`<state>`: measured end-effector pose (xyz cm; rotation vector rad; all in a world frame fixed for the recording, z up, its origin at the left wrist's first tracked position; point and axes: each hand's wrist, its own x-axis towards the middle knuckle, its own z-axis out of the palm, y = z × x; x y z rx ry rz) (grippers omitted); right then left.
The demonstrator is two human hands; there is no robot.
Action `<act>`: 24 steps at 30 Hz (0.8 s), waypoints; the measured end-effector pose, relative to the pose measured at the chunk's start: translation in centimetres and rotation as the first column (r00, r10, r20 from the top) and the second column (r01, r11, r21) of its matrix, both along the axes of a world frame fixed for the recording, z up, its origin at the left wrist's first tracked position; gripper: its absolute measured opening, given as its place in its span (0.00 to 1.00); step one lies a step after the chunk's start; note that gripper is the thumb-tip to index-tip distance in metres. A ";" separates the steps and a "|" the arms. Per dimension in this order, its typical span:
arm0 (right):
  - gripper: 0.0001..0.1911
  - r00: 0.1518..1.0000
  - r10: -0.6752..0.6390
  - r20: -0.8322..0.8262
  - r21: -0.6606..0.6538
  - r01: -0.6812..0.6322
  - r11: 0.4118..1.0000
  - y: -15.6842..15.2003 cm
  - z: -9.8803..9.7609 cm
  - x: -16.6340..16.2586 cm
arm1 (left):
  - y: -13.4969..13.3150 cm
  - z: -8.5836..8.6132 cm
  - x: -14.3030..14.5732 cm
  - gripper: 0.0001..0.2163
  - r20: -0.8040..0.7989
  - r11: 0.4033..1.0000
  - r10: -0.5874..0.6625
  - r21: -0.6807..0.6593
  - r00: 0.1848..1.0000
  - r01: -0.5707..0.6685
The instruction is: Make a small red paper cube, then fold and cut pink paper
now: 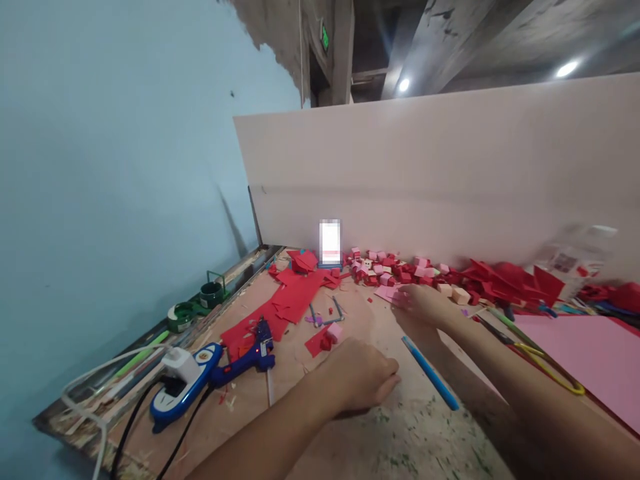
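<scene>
Both forearms were cut off by the lower edge of the view, and the pink paper piece (390,295) was partly covered by the right hand (419,303). The fingertips of that hand were hidden behind its back, so it could not be told whether the paper was pinched or merely touched. The left hand's (361,375) underside was also turned out of sight; its fingers were seen to be curled inward, but whether anything was held within them could not be told. The bright panel (330,241) at the back was blurred into blocks, and the outline of the clear bottle (575,260) was smeared. The large pink sheet (585,353) was cut off at the right edge.

The right arm was stretched forward across the tabletop (370,440), with the hand lowered palm down just in front of the pile of small cubes (385,267), where the paper piece was lying. The left arm was angled in from the lower left, its hand rested low, knuckles forward, nearer the camera. The blue pen (430,373) was left lying between the left hand and the right forearm, apart from the left hand's fingers.
</scene>
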<state>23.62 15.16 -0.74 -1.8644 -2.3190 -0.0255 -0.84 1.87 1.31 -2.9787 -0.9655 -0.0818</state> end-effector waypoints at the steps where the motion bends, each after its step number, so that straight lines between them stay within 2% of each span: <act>1: 0.13 1.000 -0.011 0.014 -0.012 0.011 1.000 -0.4 0.2 0.2 | 0.0 0.1 0.1 0.12 -0.009 1.000 0.000 0.002 1.000 0.000; 7: 0.14 0.992 -0.109 0.067 0.001 0.109 0.994 -1.8 1.5 0.9 | -0.3 0.5 0.4 0.12 -0.020 1.000 -0.004 0.026 1.000 0.004; 13: 0.13 0.978 -0.202 0.058 0.033 0.200 0.979 -1.2 1.6 2.8 | -0.4 0.5 0.3 0.12 0.013 1.000 -0.014 0.021 1.000 0.014; 16: 0.14 0.984 -0.171 0.041 0.036 0.170 0.985 -1.2 1.3 3.2 | -0.6 0.7 0.2 0.12 0.026 1.000 -0.015 0.027 1.000 0.014; 20: 0.14 0.998 -0.050 0.041 0.021 0.049 0.999 -2.3 0.6 2.6 | -0.7 0.7 0.2 0.11 0.048 0.999 -0.032 0.039 0.998 0.031; 24: 0.14 0.992 -0.099 0.073 0.053 0.095 0.994 -2.7 0.5 2.2 | -0.8 0.7 0.3 0.11 0.054 0.997 -0.054 0.055 0.997 0.051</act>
